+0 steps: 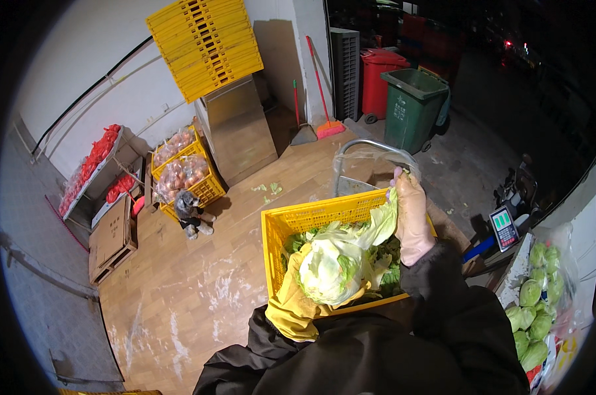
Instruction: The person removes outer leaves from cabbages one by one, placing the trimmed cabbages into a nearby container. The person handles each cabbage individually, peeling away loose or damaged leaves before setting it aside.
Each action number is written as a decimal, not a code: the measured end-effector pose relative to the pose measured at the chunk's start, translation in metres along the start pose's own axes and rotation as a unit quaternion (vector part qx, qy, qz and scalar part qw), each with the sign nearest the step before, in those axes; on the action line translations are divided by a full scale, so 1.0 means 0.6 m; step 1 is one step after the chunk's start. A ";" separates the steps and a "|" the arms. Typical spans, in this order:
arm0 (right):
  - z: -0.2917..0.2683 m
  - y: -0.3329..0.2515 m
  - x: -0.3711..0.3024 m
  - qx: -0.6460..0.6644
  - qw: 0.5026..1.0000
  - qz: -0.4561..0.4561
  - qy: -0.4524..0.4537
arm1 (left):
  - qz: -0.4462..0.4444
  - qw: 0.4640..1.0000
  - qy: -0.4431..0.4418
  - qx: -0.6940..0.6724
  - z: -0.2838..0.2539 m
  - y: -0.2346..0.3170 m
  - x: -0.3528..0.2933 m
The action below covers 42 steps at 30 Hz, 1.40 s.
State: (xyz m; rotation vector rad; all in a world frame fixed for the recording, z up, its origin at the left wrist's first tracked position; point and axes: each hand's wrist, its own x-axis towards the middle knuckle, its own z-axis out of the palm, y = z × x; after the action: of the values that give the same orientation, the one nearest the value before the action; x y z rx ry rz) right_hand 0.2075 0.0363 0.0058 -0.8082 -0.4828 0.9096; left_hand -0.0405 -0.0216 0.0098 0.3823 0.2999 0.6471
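Observation:
My left hand (290,304), in a yellow glove, cups a pale green lettuce head (331,268) from below and the left. The head is over a yellow plastic crate (324,212) that holds loose green leaves (391,273). My right hand (412,220), in a pinkish-beige glove with purple fingertips, is raised at the crate's right side. Its fingers are closed on an outer leaf (382,222), which stretches up from the head toward them. The fingertips partly hide where the leaf is gripped.
A metal-handled trolley (370,146) stands beyond the crate. A small grey dog (191,214) is on the floor by yellow crates of bagged produce (182,174). Green cabbages (529,322) and a lit scale display (504,228) are at right. Green bin (413,108) and red bin (379,76) stand behind.

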 end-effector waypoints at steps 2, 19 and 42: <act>-0.027 0.030 0.031 -0.019 0.996 0.012 0.084 | 0.010 0.992 0.019 0.121 0.000 0.002 -0.005; 0.077 -0.079 -0.125 -0.566 0.568 -0.119 -0.585 | -0.092 0.986 0.063 -0.122 -0.069 0.002 0.019; 0.050 0.003 -0.128 -0.449 0.733 -0.256 -0.443 | -0.086 0.982 0.132 -0.107 -0.097 -0.044 0.040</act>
State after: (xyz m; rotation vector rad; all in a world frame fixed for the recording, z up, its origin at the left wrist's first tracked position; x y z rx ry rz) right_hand 0.1448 -0.0157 0.0199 -0.9689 -2.0089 0.4326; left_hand -0.0308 -0.0112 -0.0568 0.0611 0.5061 0.5531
